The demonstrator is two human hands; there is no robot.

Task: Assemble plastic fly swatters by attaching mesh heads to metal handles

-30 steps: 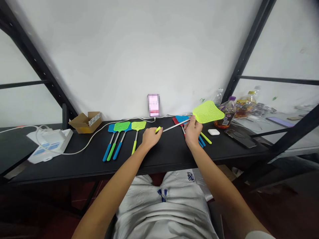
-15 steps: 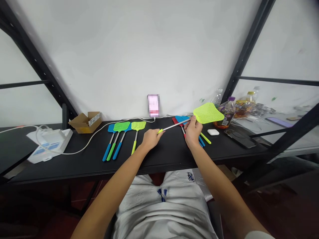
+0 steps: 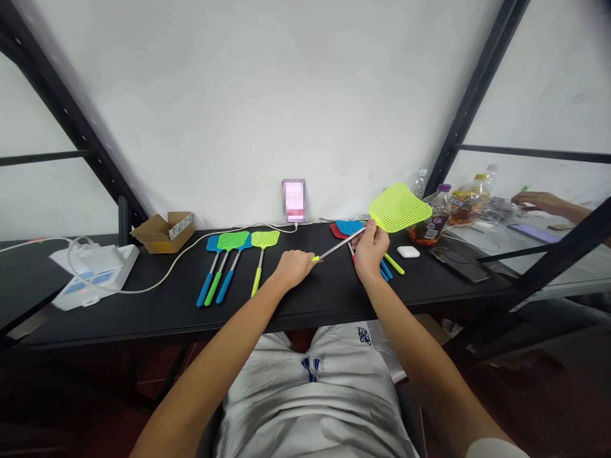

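Gripping a yellow-green plastic-mesh flyswatter (image 3: 400, 208), raised above the black table (image 3: 324, 299) inside the front edge, by the handle (image 3: 316, 259) with left hand (image 3: 293, 268) and by the silver shaft's (image 3: 341, 244) top with right hand (image 3: 371, 249); probably light, stiff-shafted, bendy-headed, best held by the handle.

This looks like a shared workroom, something between an office and a workshop; which of the two cannot be told. A narrow black desk (image 3: 157, 310) runs along a plain white wall (image 3: 296, 95), with a black metal frame at its left (image 3: 71, 114) and another at its right (image 3: 475, 95). Past the right one, another person's arm (image 3: 575, 213) reaches over a neighbouring table (image 3: 575, 253). Fly swatters (image 3: 233, 240) lie side by side as on a workbench, near an open cardboard box (image 3: 160, 243). A plugged-in phone (image 3: 294, 200) leans on the far wall, and drink bottles (image 3: 442, 207) stand at right
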